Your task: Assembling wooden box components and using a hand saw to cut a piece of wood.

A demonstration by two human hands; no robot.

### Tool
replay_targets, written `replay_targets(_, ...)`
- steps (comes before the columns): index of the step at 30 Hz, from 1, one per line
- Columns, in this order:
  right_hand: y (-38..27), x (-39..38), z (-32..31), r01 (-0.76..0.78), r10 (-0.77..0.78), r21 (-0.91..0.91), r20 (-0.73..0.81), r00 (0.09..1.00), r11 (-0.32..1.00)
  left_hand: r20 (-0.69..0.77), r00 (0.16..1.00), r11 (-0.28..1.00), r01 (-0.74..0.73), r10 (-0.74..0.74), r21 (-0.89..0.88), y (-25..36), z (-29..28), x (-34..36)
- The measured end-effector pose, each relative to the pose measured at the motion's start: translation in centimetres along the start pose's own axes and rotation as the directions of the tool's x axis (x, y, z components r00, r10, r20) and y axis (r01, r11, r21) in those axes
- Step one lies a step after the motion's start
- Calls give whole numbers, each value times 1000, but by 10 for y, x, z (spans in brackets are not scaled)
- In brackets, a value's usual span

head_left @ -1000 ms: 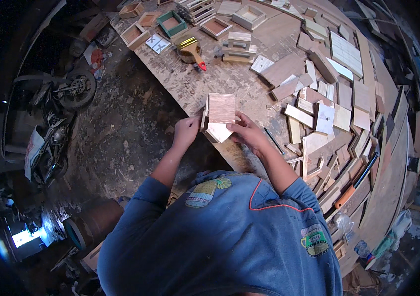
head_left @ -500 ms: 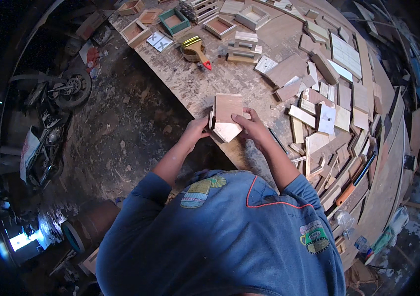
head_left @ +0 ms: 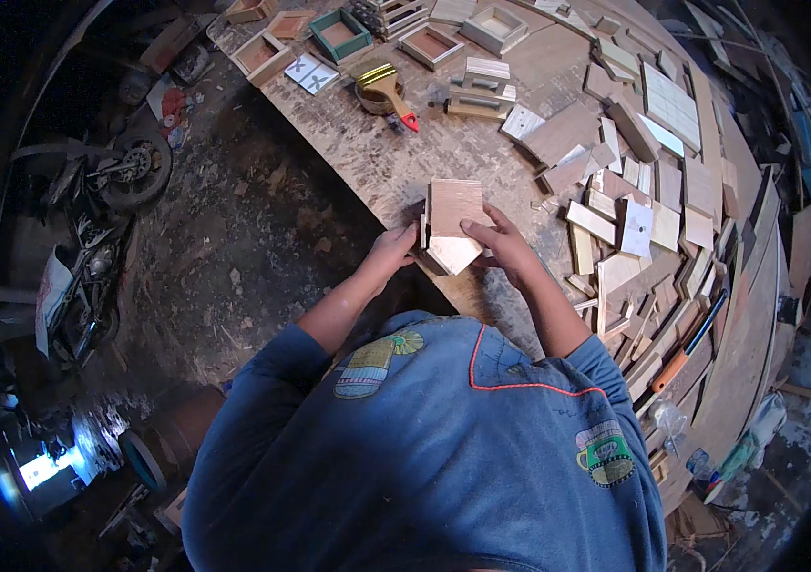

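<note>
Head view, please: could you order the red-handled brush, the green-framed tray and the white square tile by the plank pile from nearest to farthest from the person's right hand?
From the right hand, which holds the wooden box:
1. White square tile, to the hand's right, among the planks.
2. Red-handled brush, up the bench, lying across a tin.
3. Green-framed tray, farthest, near the bench's far edge.

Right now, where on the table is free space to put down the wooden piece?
The workbench is bare between the brush and the wooden box that the left hand and right hand hold. To the right, the loose wood offcuts lie crowded. The far edge carries small frames.
</note>
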State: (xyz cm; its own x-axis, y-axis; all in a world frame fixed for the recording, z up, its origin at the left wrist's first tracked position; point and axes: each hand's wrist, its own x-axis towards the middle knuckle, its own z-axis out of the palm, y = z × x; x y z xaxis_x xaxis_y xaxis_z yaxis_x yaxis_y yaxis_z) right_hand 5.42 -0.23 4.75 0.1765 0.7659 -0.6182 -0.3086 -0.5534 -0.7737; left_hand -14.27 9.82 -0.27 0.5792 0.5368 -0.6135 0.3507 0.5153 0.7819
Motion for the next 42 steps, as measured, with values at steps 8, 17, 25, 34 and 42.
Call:
replay_targets(8,0,0,1,-20,19,-23,-29,999,1000,42,999,1000,6,-5,-25,-3,-5,3)
replay_targets(17,5,5,-1,-19,20,15,-88,996,1000,117,993,985,35,-15,-166,1,-10,3)
replay_targets(25,5,3,-2,-28,29,13,-100,995,1000,37,999,990,13,-8,-140,0,-1,-4)
replay_targets(34,11,1,3,26,-24,12,-146,989,1000,30,1000,977,2,4,-213,-2,-2,-4)
replay_targets(42,11,-1,-3,-6,5,-11,-82,997,1000,19,999,970,-28,34,-243,-10,-10,2)
